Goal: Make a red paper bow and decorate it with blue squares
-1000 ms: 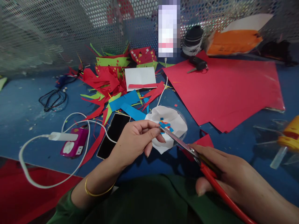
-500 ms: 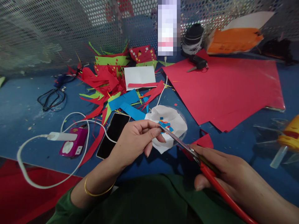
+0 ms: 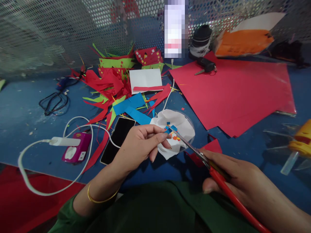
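Observation:
My right hand (image 3: 233,174) is closed around the red-handled scissors (image 3: 218,181), whose metal blades point up and left over a white paper-lined dish (image 3: 187,126). Small cut bits of blue, orange, red and white paper (image 3: 173,134) lie in the middle of that lining. Just left of the blade tips, my left hand (image 3: 143,142) is held in a pinch at the dish's edge. Whatever sits between its thumb and forefinger is too small or hidden to make out, though blue paper shows right beside the fingertips.
Blue paper strips (image 3: 138,115) and red and green scraps (image 3: 107,81) lie behind my left hand, near a black phone (image 3: 116,140). Large red sheets (image 3: 233,90) with a car key (image 3: 206,65) cover the back right. A purple cabled device (image 3: 76,149) sits left; a yellow tool (image 3: 302,137) right.
The scissors' tips have shifted slightly right and away from my left fingertips. More orange and white bits show in the dish. My left hand stays nearly in place.

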The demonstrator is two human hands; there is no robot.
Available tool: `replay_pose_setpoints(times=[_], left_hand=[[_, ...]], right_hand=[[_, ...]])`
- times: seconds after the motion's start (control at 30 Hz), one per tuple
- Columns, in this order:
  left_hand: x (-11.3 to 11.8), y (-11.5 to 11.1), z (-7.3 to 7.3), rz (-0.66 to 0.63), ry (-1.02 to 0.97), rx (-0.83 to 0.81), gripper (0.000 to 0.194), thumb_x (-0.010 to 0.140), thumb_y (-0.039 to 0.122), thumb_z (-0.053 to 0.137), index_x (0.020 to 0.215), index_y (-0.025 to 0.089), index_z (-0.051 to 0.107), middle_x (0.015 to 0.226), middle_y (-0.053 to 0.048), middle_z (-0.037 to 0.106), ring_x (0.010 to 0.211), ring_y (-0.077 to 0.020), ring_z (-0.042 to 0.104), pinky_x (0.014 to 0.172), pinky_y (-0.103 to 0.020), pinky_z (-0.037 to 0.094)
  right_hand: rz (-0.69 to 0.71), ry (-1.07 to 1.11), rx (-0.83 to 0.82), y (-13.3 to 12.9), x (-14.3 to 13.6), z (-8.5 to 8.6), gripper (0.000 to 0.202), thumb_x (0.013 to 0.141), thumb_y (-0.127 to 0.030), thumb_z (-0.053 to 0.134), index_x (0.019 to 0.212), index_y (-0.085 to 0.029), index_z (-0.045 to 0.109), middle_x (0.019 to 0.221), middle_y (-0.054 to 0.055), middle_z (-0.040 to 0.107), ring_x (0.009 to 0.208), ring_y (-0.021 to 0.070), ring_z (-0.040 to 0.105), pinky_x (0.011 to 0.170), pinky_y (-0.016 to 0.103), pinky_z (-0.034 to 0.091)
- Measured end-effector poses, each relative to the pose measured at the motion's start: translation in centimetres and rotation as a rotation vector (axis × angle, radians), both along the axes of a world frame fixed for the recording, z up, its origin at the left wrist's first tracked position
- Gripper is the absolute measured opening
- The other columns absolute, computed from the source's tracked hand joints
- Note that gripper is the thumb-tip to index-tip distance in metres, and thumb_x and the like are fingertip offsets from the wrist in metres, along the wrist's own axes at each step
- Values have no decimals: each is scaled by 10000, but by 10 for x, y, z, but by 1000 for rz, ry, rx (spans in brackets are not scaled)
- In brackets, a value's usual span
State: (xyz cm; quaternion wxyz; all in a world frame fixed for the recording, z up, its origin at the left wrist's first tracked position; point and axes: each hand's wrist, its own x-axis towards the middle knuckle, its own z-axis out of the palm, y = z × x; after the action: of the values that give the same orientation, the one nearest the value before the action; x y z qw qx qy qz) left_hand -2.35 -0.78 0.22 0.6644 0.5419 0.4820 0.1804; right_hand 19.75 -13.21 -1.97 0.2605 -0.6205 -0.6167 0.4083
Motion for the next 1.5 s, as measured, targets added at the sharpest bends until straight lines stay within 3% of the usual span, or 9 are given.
replay_pose_setpoints(times=[0.53,0.7,0.8,0.97,1.17,1.5], left_hand=[[-1,0,-2,12,-53,-36,195,898,320,700,820,143,720,746,-19,759,360,-4,475,370,-141,282],[0,0,0,23,-54,-40,193,900,308,698,813,136,714,747,-19,759,358,-1,478,362,-134,280],[0,0,1,50,-59,-40,191,893,301,706,810,129,707,741,-23,758,349,-2,475,352,-133,278],[1,-1,2,95,-85,-49,168,890,275,705,820,123,697,731,-16,752,331,2,475,338,-125,265],[1,-1,2,115,-118,-47,159,876,271,719,814,127,694,730,-10,750,327,-5,492,329,-125,263],[2,-1,0,115,-121,-37,155,886,267,710,810,133,701,732,-3,739,326,0,493,329,-123,264]], right_hand=[[11,7,-6,0,0,0,329,893,-578,612,831,-261,674,635,-38,728,495,136,642,525,214,532],[-20,17,-27,-2,0,1,346,861,-603,635,822,-260,662,565,-55,686,469,138,595,469,212,503],[-41,-30,11,-2,1,1,355,809,-606,696,913,-267,675,536,-73,649,446,133,553,417,206,461],[6,-64,23,-3,3,-3,407,757,-552,782,1028,-271,665,699,-64,736,404,100,524,386,194,441],[12,-78,67,-3,3,-4,375,773,-570,761,973,-271,655,676,-72,726,408,96,521,393,187,442],[5,-59,26,-5,2,-3,347,733,-461,820,964,-272,643,655,-85,719,420,100,550,417,182,459]])
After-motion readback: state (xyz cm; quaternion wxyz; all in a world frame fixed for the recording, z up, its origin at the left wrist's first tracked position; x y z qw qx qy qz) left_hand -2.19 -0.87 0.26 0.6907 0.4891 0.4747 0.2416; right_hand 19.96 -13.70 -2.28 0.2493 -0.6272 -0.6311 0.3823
